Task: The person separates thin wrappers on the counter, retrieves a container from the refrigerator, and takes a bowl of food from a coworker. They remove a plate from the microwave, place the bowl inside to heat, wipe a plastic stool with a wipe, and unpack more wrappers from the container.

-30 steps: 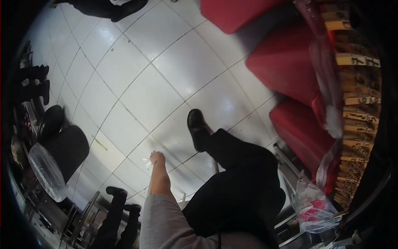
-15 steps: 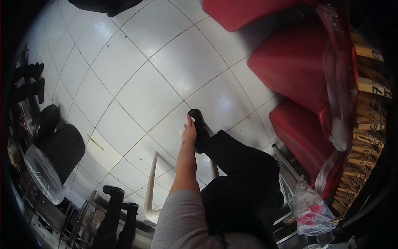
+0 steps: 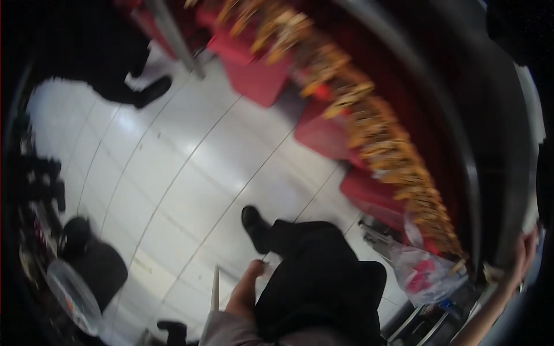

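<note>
My left hand is low beside my dark trouser leg, just below the black shoe. Its fingers are partly hidden by the leg and blurred, so what it holds, if anything, does not show. At the far right, my right hand reaches to the pale edge beyond the dark counter. Its fingers look stretched out, though blurred, and I see no object in them.
Clothespins line a long edge above red bins. A clear plastic bag with pink contents hangs nearby. A dark bin with a clear plastic-covered top stands left. Another person's dark-clothed leg and shoe are at upper left.
My view has swung, bringing the clothespin row and counter into the middle and right. My left hand has drawn back from the shoe. My right hand has come into view, as has another person's leg.
</note>
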A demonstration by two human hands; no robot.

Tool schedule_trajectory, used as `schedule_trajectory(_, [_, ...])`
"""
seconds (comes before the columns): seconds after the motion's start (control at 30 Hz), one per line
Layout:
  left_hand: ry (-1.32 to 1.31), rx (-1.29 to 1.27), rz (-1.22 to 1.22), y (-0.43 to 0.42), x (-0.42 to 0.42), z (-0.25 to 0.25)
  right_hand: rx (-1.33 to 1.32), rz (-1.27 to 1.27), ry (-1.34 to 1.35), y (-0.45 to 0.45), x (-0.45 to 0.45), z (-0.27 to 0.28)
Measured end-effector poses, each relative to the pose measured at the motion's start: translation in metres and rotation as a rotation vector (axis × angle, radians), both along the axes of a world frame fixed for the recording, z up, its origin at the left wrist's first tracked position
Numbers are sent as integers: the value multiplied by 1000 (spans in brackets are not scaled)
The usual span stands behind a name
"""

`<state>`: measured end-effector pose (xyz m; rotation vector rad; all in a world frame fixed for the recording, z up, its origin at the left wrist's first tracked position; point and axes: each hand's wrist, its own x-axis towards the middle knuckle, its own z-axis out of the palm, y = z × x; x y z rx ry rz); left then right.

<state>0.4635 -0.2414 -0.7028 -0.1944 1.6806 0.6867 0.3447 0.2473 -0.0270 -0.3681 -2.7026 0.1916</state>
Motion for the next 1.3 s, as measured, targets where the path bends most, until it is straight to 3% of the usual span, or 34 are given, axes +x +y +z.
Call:
schedule_trajectory(0.03, [415, 45, -68, -15, -21, 10, -42, 2, 4, -11, -5, 1])
schedule_trajectory(0.07, [595, -26, 11, -26, -43, 18, -150, -7, 6, -32, -18, -3])
schedule_trajectory(0.1, [672, -51, 227, -35, -66, 31, -257, -20, 13, -52, -32, -7])
schedule_trajectory(0.23, [854, 93, 308, -69, -150, 53, -257, 214, 35, -78, -53, 1])
schedule_trajectory(0.3, [530, 309, 788, -60, -183, 86, -209, 304, 67, -72, -54, 2])
schedule_trajectory(0.37, [500, 440, 810, -46, -207, 127, -312, 348, 157, -71, -51, 1])
schedule_trajectory(0.43, [382, 610, 879, -17, -227, 194, 54, 477, 422, -67, -43, 1])
schedule_trajectory(0.5, [153, 801, 1015, 18, -226, 251, 220, 537, 764, -82, -26, 3])
schedule_trajectory(0.53, [68, 947, 986, 31, -221, 262, 203, 584, 827, -96, -11, 3])
schedule_trajectory(0.6, [190, 987, 767, 50, -204, 267, 139, 762, 894, -130, 24, -5])
schedule_trajectory(0.63, [236, 952, 604, 59, -193, 274, 58, 838, 871, -144, 45, -14])
schedule_trajectory(0.67, [205, 960, 598, 74, -173, 291, -29, 834, 856, -161, 69, -28])
schedule_trajectory(0.7, [175, 947, 557, 86, -157, 310, -68, 831, 660, -169, 91, -51])
schedule_trajectory(0.73, [146, 933, 515, 98, -141, 329, -168, 806, 453, -176, 112, -76])
schedule_trajectory(0.83, [-2, 1165, 439, 140, -81, 418, -496, 476, 243, -194, 168, -137])
schedule_trajectory(0.9, [-107, 1215, 291, 150, -55, 444, -884, 363, 160, -197, 197, -165])
schedule_trajectory(0.97, [-201, 1168, 154, 157, -33, 477, -1082, 223, 256, -195, 216, -184])
schedule_trajectory(1.03, [-258, 1151, 32, 161, -30, 493, -1097, 78, 285, -167, 222, -200])
schedule_trajectory(1.1, [-12, 1198, -52, 165, -38, 508, -1129, -194, 497, -125, 217, -197])
schedule_trajectory(1.17, [285, 1259, -181, 170, -57, 513, -835, -278, 750, -72, 205, -194])
schedule_trajectory(1.23, [471, 1281, -218, 174, -81, 539, -567, -442, 518, -48, 197, -187])
schedule_trajectory(1.3, [576, 1274, -151, 177, -91, 569, -521, -546, 166, -30, 186, -205])
